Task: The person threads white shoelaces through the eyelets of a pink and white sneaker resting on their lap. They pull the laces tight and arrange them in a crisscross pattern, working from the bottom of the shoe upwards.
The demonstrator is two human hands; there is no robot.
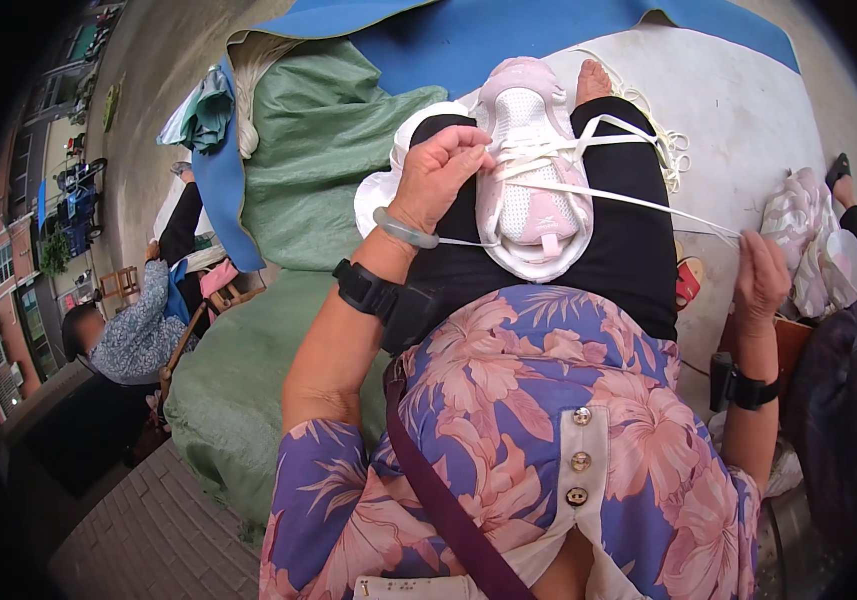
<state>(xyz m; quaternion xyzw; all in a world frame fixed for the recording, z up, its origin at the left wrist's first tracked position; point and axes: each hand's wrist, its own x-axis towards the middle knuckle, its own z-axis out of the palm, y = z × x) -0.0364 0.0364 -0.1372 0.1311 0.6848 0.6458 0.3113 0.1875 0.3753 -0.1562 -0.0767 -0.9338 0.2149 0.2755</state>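
Head view. Pale pink shoe upper (531, 165): lies across the person's lap on black trousers, toe pointing away. Left hand (438, 175): fingers curled closed, pressing the upper's left edge and pinching white lace (588, 190) strands there. Right hand (760, 275): well off to the right of the upper, fingers closed on the far end of the lace, drawn taut between both hands. Green sack (318, 150): bulky, crumpled, left of the lap. Blue sheet (508, 30): beyond it. Heap of pink uppers (798, 225): just beside the right hand.
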